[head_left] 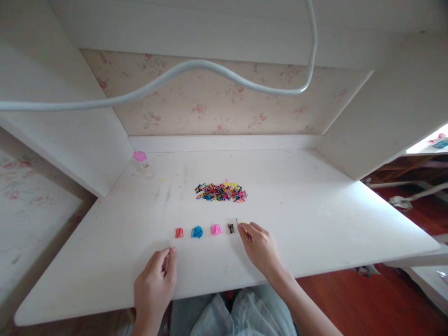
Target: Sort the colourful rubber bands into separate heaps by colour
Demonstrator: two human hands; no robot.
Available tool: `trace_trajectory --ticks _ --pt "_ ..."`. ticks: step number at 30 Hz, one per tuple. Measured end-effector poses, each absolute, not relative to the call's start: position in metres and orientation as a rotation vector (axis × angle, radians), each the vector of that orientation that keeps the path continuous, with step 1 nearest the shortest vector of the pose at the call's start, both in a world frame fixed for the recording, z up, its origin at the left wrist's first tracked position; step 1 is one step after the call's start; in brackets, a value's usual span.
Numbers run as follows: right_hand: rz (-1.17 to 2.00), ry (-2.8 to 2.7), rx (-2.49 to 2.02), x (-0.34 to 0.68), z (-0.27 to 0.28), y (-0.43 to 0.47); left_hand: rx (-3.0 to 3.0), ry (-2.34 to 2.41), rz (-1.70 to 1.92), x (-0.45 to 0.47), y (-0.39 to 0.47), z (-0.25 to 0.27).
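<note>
The left hand (156,275) curls at the table's (315,219) near side, its grip unclear from here. Rightward, red bands (179,232), blue bands (197,232) and pink bands (216,229) sit apart, seemingly keeping colours unmixed, nearer than the mixed heap (221,192). Beside the black bands (231,228), the right hand (242,227) pinches a small dark piece (237,221).

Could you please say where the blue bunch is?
In the head view, the blue bunch lies left of centre, between the red bunch and pink bunch.
</note>
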State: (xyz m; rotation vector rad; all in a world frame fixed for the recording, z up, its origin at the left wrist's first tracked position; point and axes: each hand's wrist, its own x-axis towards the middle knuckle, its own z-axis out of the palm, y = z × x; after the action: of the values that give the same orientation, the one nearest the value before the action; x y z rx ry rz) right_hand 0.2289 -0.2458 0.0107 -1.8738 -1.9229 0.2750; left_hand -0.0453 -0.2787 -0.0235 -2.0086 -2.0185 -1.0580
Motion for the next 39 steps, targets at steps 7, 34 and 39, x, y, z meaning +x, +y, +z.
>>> trace_trajectory --ticks 7,34,39 --pt "0.224 -2.031 -2.006 0.221 0.004 -0.251 -2.003 -2.003 -0.987 -0.045 -0.277 -0.024" --pt "0.401 -1.73 -1.92 0.283 0.022 -0.167 -2.002 -2.009 -0.934 -0.043 -0.278 -0.024" --pt "0.431 -1.902 -2.029 0.284 0.031 -0.121 -2.016 -1.991 -0.927 -0.043 -0.277 -0.025"
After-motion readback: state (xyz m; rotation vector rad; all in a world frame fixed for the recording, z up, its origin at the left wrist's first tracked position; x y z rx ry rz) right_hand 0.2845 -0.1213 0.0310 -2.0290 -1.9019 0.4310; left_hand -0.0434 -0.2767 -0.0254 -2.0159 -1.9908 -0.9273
